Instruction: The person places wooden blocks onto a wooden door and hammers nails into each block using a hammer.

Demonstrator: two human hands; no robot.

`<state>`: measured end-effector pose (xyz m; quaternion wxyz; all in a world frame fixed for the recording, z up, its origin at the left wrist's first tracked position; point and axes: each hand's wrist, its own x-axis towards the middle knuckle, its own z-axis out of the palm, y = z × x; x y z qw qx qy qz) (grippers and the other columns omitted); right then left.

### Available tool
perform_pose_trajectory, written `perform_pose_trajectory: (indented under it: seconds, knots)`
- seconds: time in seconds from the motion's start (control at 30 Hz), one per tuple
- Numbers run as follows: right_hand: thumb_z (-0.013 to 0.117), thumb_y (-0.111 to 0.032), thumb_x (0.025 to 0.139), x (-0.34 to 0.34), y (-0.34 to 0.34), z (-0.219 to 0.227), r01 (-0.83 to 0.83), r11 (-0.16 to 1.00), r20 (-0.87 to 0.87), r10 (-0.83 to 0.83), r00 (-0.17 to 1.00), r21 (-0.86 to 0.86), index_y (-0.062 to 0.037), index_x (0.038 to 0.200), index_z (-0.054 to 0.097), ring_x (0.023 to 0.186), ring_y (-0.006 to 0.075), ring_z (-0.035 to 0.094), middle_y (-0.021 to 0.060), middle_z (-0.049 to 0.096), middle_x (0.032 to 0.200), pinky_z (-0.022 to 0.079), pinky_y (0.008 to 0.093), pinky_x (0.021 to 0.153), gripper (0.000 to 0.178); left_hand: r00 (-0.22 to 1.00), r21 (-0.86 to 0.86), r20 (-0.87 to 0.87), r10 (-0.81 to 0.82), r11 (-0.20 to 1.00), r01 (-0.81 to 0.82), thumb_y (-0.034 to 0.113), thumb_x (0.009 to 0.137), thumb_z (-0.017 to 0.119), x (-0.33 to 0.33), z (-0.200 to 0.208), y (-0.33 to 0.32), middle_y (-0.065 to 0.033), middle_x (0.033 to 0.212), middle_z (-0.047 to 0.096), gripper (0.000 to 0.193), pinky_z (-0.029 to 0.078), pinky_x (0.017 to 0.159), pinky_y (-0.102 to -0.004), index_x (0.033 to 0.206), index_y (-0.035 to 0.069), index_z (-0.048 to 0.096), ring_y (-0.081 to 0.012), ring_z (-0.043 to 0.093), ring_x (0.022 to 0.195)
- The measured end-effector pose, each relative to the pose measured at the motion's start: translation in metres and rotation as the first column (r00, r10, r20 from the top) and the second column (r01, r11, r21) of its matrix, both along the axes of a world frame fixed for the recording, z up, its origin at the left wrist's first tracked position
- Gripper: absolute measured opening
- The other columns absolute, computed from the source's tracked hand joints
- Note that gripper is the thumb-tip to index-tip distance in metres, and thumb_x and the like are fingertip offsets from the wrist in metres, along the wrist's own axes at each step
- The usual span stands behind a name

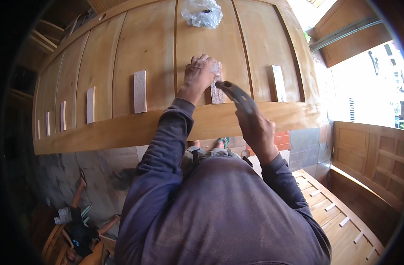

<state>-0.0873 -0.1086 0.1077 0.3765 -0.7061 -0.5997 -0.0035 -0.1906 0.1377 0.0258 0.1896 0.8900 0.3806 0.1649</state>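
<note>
My right hand (260,132) is wrapped round the handle of a hammer (241,98). The hammer's dark head is over a short, rough wooden block (218,95) on the large panelled wooden door. My left hand (198,73) rests at the block's left side, its fingers curled and the thumb side against the upper part of the block. Whatever those fingers pinch, if anything, is too small or hidden to make out.
More wooden strips (140,91) stand in a row along the panelled door (149,44), with another strip (278,83) at right. A clear plastic bag (202,14) lies at the far side. Behind right is another panel (334,221) with strips. A person (85,232) sits at lower left.
</note>
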Motion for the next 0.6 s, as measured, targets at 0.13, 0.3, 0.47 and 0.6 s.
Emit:
perform_pose_trajectory:
  seconds: [0.13,0.3,0.47,0.6]
  knots:
    - [0.073,-0.027,0.103,0.017,0.01,-0.032,-0.013,0.963,0.135,0.051,0.989,-0.27,-0.0078,0.124,0.065,0.081,0.031,0.077,0.0121,0.077,0.101,0.058,0.0427,0.061,0.03,1.0,0.017,0.006,0.0,1.0,0.0,0.024,0.083,0.088,-0.001,-0.008,0.001,-0.0088,0.123,0.07,0.048,0.053,0.103,-0.0483,0.127,0.014,0.073,-0.0375,0.062,0.117]
    - [0.075,-0.026,0.101,0.002,0.005,0.015,0.013,1.0,0.055,-0.013,0.998,0.009,-0.0074,0.127,0.066,0.078,0.0296,0.077,0.0098,0.077,0.1,0.059,0.0414,0.062,0.033,0.999,0.02,0.044,0.001,1.0,-0.002,0.026,0.083,0.089,-0.008,-0.01,0.004,-0.0078,0.123,0.07,0.044,0.054,0.101,-0.0485,0.122,0.014,0.073,-0.0364,0.063,0.119]
    - [0.076,-0.025,0.1,0.012,0.0,-0.043,0.007,0.932,0.127,0.042,0.991,-0.363,-0.0088,0.121,0.066,0.069,0.031,0.074,0.0099,0.076,0.095,0.057,0.0432,0.058,0.028,0.999,0.035,0.045,0.002,0.999,-0.003,0.029,0.082,0.09,0.0,-0.007,0.001,-0.0067,0.121,0.071,0.042,0.056,0.098,-0.0485,0.118,0.014,0.074,-0.0349,0.064,0.12]
    - [0.077,-0.025,0.1,0.013,0.014,-0.015,-0.009,0.997,0.076,0.015,0.997,-0.082,-0.0078,0.116,0.067,0.067,0.0317,0.073,0.0102,0.073,0.085,0.057,0.0426,0.059,0.025,1.0,0.044,0.027,-0.002,0.999,0.001,0.031,0.082,0.09,-0.006,-0.009,0.003,-0.0061,0.123,0.07,0.043,0.057,0.098,-0.0489,0.119,0.014,0.074,-0.0341,0.064,0.121]
